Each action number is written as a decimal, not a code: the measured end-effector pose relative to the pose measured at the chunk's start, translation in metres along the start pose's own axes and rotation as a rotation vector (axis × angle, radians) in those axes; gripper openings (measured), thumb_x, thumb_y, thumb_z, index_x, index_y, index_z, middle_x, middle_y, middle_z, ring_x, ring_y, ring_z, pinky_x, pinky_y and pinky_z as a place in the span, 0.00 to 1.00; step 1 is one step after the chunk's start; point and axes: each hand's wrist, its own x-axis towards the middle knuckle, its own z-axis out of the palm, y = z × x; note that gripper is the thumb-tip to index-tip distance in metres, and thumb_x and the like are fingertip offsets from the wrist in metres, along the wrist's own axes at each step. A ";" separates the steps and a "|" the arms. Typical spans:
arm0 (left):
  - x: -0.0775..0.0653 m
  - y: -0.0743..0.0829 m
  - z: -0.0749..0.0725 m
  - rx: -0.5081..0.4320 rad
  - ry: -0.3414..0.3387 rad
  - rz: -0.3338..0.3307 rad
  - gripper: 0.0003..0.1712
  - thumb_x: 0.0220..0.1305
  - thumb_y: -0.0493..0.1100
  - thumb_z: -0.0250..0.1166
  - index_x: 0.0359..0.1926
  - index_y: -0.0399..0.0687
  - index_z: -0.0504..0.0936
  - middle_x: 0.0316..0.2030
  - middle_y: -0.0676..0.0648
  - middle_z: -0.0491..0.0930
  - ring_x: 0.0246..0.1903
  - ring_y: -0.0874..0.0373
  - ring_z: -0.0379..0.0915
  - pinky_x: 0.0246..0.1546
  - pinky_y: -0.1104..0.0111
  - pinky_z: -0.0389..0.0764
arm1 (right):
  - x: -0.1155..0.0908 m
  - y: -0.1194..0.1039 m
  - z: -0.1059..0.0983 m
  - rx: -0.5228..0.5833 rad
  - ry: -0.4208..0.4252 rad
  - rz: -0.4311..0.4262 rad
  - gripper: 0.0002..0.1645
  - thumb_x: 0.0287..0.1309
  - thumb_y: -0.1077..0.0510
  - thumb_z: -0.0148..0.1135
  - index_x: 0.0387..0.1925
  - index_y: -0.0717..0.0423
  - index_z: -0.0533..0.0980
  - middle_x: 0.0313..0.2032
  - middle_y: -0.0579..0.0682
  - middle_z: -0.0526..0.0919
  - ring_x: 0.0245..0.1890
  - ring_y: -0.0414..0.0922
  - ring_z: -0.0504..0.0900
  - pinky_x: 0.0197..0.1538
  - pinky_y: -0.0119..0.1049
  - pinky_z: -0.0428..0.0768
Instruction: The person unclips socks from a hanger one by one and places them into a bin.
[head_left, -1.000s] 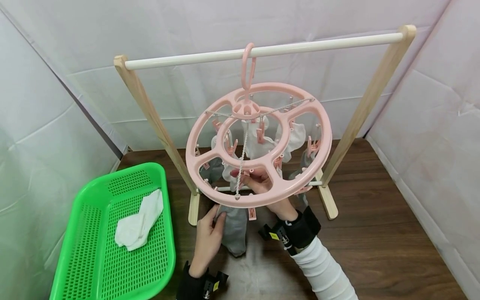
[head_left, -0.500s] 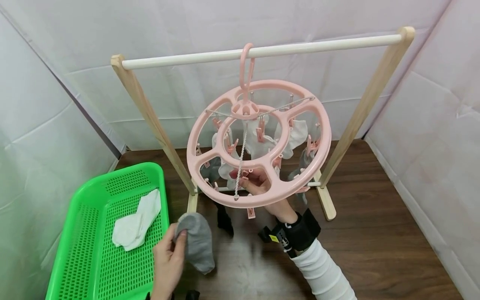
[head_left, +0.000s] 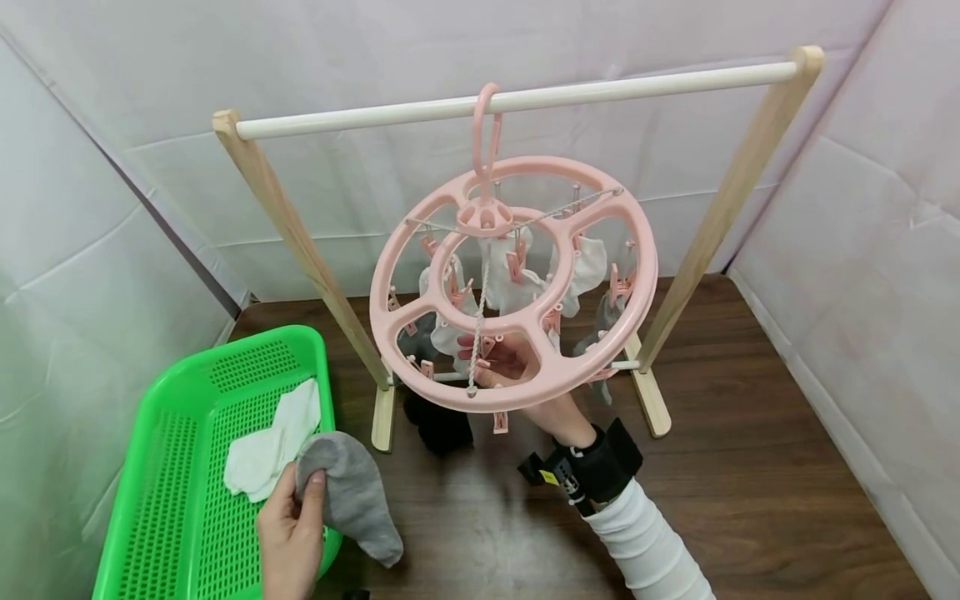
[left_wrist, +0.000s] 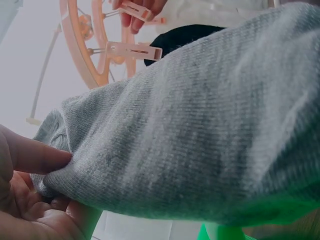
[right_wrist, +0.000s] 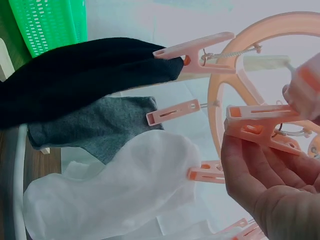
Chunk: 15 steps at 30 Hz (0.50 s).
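A white-barred rack (head_left: 600, 92) stands on the tabletop (head_left: 750, 467), a pink hanger (head_left: 543, 346) hooked on its bar and a green basket (head_left: 210, 533) at the left. The gray sock (head_left: 352, 492) has just swung leftward from under the hanger's front to the basket's near-right edge — so it appears to be off the clips. Unlike a second ago, the black sock (head_left: 442, 425) shows plainly under the ring. The left hand (head_left: 292, 525) pinches the gray sock; the right hand (right_wrist: 275, 185) stays up — gripping a clip (right_wrist: 257, 114) with no sock visible in it.
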 end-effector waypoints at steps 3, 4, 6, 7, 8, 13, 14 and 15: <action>0.001 0.000 -0.001 -0.015 0.013 0.006 0.08 0.67 0.25 0.54 0.43 0.25 0.78 0.35 0.63 0.80 0.33 0.69 0.78 0.31 0.80 0.76 | 0.001 0.002 0.000 0.010 0.003 -0.027 0.24 0.64 0.67 0.59 0.51 0.86 0.64 0.50 0.46 0.79 0.52 0.35 0.76 0.56 0.36 0.74; 0.002 0.001 -0.002 -0.017 0.020 0.005 0.08 0.67 0.25 0.54 0.43 0.25 0.78 0.35 0.63 0.80 0.33 0.69 0.78 0.31 0.80 0.76 | 0.001 0.002 0.000 0.027 0.000 -0.028 0.25 0.64 0.67 0.59 0.52 0.86 0.63 0.50 0.45 0.79 0.52 0.35 0.76 0.56 0.37 0.74; 0.002 0.002 -0.005 -0.003 0.045 -0.005 0.08 0.67 0.26 0.54 0.43 0.25 0.78 0.34 0.63 0.80 0.33 0.70 0.78 0.31 0.80 0.75 | -0.001 0.004 -0.001 0.068 -0.011 -0.020 0.27 0.65 0.66 0.59 0.54 0.85 0.63 0.51 0.42 0.78 0.53 0.36 0.76 0.56 0.36 0.74; 0.003 0.003 -0.006 0.005 0.058 -0.013 0.08 0.68 0.26 0.54 0.43 0.25 0.78 0.34 0.63 0.80 0.33 0.71 0.77 0.31 0.80 0.75 | -0.002 0.005 -0.001 0.087 -0.015 -0.011 0.28 0.65 0.64 0.60 0.55 0.84 0.62 0.51 0.40 0.78 0.53 0.37 0.76 0.56 0.36 0.74; 0.003 0.004 -0.008 0.010 0.074 -0.026 0.08 0.68 0.26 0.54 0.43 0.25 0.78 0.34 0.63 0.80 0.33 0.71 0.78 0.31 0.80 0.75 | -0.003 0.006 -0.001 0.107 -0.020 0.000 0.29 0.65 0.63 0.61 0.56 0.83 0.62 0.52 0.41 0.77 0.54 0.37 0.76 0.57 0.37 0.73; 0.006 0.006 -0.015 0.051 0.131 -0.053 0.08 0.69 0.28 0.54 0.43 0.25 0.77 0.33 0.66 0.79 0.34 0.72 0.77 0.31 0.81 0.75 | -0.003 0.013 -0.001 0.115 -0.056 0.089 0.32 0.66 0.60 0.60 0.61 0.79 0.61 0.54 0.62 0.76 0.55 0.43 0.76 0.59 0.45 0.72; 0.007 0.006 -0.016 0.053 0.145 -0.052 0.08 0.69 0.28 0.54 0.43 0.25 0.77 0.32 0.66 0.79 0.33 0.72 0.77 0.31 0.81 0.75 | -0.002 0.015 -0.001 0.100 -0.063 0.106 0.31 0.66 0.61 0.59 0.61 0.78 0.62 0.55 0.67 0.74 0.56 0.43 0.75 0.59 0.46 0.72; 0.008 0.006 -0.017 0.057 0.156 -0.047 0.08 0.68 0.28 0.54 0.43 0.25 0.77 0.32 0.66 0.79 0.33 0.72 0.77 0.31 0.81 0.74 | -0.003 0.016 -0.001 0.082 -0.069 0.120 0.30 0.66 0.62 0.58 0.61 0.78 0.62 0.54 0.70 0.73 0.55 0.43 0.76 0.59 0.46 0.72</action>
